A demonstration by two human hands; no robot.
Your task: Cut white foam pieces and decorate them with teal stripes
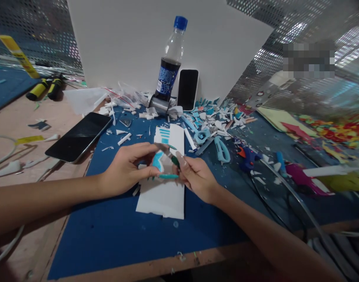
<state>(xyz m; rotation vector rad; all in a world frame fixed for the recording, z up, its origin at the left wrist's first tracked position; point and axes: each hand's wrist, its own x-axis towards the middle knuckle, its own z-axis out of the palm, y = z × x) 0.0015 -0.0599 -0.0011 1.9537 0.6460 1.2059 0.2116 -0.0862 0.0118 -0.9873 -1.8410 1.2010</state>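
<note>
left hand [125,168] pinches a blue-and-white piece [158,161] at frame centre; right hand [198,176] grips a green-handled blade [174,158] close beside it, contact unclear. a white sheet [164,199] lies beneath, centre to lower centre.

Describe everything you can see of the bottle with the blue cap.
The bottle looks like clear plastic, with its blue cap on and a printed blue label. Dark liquid reaches a little above the label. It appears to lean right, in front of the white board and beside an upright phone. A gray cylinder hides its base. Nobody is touching it.
</note>
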